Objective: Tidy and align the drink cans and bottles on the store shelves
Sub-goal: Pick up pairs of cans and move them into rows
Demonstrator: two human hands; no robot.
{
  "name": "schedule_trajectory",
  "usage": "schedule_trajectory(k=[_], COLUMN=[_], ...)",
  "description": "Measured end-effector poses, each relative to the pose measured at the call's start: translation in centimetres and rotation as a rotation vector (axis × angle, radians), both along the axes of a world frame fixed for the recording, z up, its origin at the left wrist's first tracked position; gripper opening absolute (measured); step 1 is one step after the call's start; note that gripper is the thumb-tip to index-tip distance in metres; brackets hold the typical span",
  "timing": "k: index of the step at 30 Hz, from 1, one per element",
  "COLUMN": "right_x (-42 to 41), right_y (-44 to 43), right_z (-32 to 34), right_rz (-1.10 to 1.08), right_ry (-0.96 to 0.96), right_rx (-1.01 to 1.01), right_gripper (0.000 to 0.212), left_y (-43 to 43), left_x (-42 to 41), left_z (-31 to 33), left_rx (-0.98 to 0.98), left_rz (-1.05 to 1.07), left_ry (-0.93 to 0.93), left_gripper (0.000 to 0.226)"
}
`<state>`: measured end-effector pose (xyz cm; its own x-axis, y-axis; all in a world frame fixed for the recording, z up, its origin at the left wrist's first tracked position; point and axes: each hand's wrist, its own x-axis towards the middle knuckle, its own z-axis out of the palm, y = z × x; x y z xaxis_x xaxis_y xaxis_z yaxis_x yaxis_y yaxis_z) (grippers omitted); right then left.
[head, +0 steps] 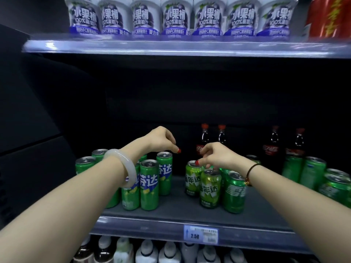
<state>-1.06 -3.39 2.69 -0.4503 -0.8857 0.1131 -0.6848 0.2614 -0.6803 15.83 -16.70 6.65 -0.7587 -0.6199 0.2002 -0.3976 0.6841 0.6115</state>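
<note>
My left hand (161, 139) hovers with loosely curled fingers just above a dark green can (164, 173) at the back of the left can group (149, 185); it holds nothing. My right hand (216, 156) pinches the top of a light green can (191, 182): the thumb tip lies on its lid and the fingers curl down at its right rim. A second light green can (209, 188) stands in front of it, with a dark green can (234, 194) to its right. A gap of bare shelf (176, 205) separates the two can groups.
Cola bottles (204, 139) stand at the back of the shelf, with more (271, 147) to the right. Further green cans (311, 173) fill the right side. White juice cups (176, 18) line the shelf above. A price tag (201, 234) sits on the shelf edge, above white bottles (146, 251).
</note>
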Motion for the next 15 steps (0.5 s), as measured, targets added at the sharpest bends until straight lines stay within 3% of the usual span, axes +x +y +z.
schedule_trajectory(k=[5,15], right_x=[-1.3,-4.8], right_y=[4.4,9.3], right_z=[-0.8,-1.8], right_rz=[-0.092,-0.159], right_ry=[0.041,0.088], right_rx=[0.016,0.012], right_gripper=[0.045,0.042], left_y=[3.0,5.6], left_x=[-1.9,-5.0], left_z=[-2.3,-5.4], left_rx=[0.082,0.176], left_rz=[-0.108,-0.119], left_ry=[-0.041,-0.059], left_gripper=[0.027,0.034])
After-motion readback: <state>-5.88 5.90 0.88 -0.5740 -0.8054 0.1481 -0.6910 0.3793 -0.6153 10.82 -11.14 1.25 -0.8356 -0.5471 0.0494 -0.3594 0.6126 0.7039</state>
